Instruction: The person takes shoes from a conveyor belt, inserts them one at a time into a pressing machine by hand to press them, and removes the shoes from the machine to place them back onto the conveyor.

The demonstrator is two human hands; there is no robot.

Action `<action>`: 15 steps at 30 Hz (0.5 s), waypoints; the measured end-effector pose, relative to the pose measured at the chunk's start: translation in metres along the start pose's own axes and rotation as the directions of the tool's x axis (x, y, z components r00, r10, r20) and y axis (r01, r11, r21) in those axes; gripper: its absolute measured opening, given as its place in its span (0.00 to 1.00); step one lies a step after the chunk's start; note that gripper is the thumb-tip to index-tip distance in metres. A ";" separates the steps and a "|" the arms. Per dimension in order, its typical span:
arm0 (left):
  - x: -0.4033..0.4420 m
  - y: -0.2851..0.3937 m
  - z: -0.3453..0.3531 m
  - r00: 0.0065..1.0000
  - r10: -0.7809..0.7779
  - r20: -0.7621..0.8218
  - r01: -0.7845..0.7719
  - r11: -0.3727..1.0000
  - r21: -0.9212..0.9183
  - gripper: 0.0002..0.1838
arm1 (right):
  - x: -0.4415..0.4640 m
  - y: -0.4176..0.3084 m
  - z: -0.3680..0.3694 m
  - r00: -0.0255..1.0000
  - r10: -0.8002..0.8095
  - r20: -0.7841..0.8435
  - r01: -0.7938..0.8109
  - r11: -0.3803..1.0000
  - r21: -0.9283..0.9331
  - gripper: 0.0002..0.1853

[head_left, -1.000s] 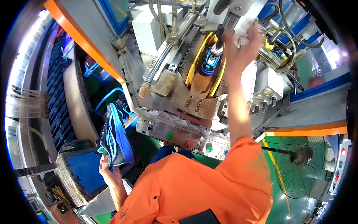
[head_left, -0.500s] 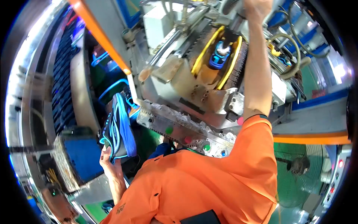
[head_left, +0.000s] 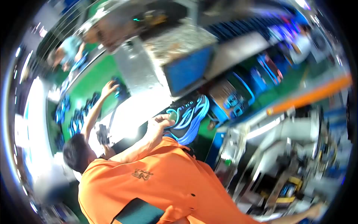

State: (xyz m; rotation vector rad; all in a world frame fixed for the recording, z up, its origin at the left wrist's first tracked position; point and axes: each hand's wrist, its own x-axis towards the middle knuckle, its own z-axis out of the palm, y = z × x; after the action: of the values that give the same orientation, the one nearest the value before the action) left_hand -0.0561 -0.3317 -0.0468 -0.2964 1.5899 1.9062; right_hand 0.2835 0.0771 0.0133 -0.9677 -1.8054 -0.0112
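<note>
My left hand (head_left: 161,125) is closed on the heel end of a black sports shoe (head_left: 188,116) with bright blue stripes and a blue sole, held in front of my chest. At the lower right, my right hand (head_left: 316,211) is stretched out beside the machine (head_left: 261,149); motion smears its fingers. Nearest to that hand is a yellow-sided fixture (head_left: 285,199) on the machine, with something blue and dark between its sides, too blurred to make out.
A co-worker (head_left: 79,151) on the left reaches a hand (head_left: 110,88) toward a dark shoe. Several shoes (head_left: 76,121) stand beyond. A blue-fronted box (head_left: 188,71) and a conveyor (head_left: 238,52) lie ahead. A blue crate (head_left: 233,100) holds blue items. An orange bar (head_left: 309,95) crosses the right side.
The view has swung left, so the machine now appears at lower right and the co-worker shows. My left hand still holds the shoe. My right hand has moved to the frame's lower right.
</note>
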 end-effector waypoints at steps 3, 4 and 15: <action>-0.101 -0.041 0.017 0.992 -0.036 0.119 0.029 0.998 0.061 0.16 | -0.084 -0.029 -0.081 0.970 0.083 0.229 -0.092 0.995 0.026 0.12; -0.126 -0.049 0.027 0.985 -0.027 0.169 0.018 0.998 0.054 0.16 | -0.100 -0.026 -0.106 0.952 0.124 0.280 -0.127 0.992 -0.009 0.12; 0.125 0.048 -0.048 0.976 0.102 -0.195 -0.151 0.955 -0.255 0.21 | -0.065 -0.031 -0.081 0.811 0.433 0.393 -0.225 0.852 -0.473 0.15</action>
State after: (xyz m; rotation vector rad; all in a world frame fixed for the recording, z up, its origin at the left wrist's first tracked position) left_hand -0.1915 -0.3402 -0.0882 -0.5044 1.4906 2.2551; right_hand 0.3363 -0.0173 0.0122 -1.7136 -2.1045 0.0928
